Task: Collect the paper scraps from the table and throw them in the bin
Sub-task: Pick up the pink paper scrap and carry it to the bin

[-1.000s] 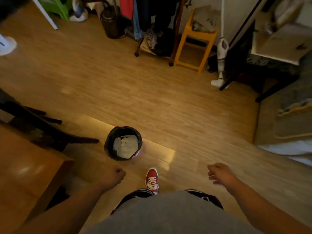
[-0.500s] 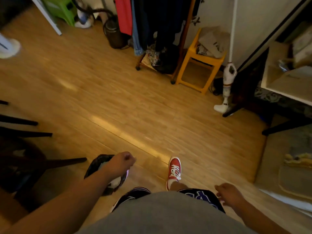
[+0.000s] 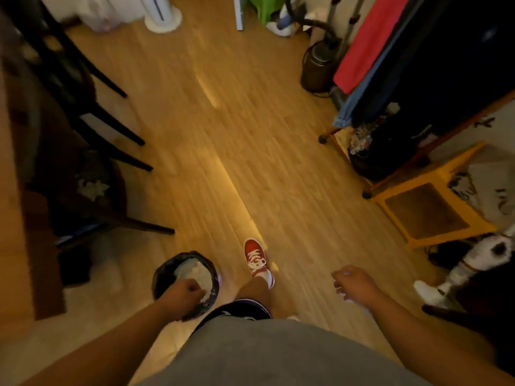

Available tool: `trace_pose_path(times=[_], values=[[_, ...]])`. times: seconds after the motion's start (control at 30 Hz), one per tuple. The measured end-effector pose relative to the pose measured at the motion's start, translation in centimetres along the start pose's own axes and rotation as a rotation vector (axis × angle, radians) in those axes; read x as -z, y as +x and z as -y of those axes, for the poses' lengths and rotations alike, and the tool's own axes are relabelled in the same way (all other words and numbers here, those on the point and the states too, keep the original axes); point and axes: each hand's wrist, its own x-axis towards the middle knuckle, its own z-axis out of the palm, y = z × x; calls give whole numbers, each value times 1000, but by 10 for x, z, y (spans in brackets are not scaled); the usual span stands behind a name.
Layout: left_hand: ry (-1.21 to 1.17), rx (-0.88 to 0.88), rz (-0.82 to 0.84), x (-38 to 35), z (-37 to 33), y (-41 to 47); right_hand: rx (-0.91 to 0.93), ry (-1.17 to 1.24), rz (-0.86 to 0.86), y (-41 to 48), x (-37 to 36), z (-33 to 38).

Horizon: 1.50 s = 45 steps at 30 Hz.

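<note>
The small round bin [image 3: 163, 270] with a black liner stands on the wooden floor at the lower left, crumpled white paper scraps [image 3: 196, 271] lying inside it. My left hand [image 3: 185, 295] is closed in a fist right over the bin's near rim. No paper shows between its fingers. My right hand [image 3: 355, 284] hangs to the right above the floor, well away from the bin, with its fingers loosely curled and nothing visible in it. A corner of the wooden table [image 3: 16, 246] runs along the left edge.
A dark chair [image 3: 72, 151] with splayed legs stands left of the bin. My red shoe [image 3: 256, 259] is just right of it. A clothes rack [image 3: 418, 79], a yellow stool [image 3: 429, 210] and a dark canister [image 3: 317, 68] fill the right side.
The view has swung left and the bin now sits directly under my left fist. My left hand has come down closer to the paper in the bin. My right hand has risen slightly.
</note>
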Motion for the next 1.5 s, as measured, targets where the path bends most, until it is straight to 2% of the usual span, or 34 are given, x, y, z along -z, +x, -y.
trace_pose_path(times=[0.17,0.27,0.5,0.73,0.93,1.13,1.3,1.5], values=[[-122,82,-14,54,-18,37,53,-128,64,49,2,112],[-170,67,-59,95,-45,55,67,-176,67,69,13,165],[-278,6,-136,177,-127,102,-4,-230,7,112,56,244],[-398,-86,-159,261,-217,169,-122,-222,0,198,88,332],[-514,19,-176,326,-261,208,-40,-397,72,266,97,456],[-692,187,-230,365,-253,216,209,-678,170,308,52,626],[-779,289,-266,397,-227,231,390,-766,227,325,-25,749],[-882,354,-235,472,-191,273,444,-809,300,329,-116,858]])
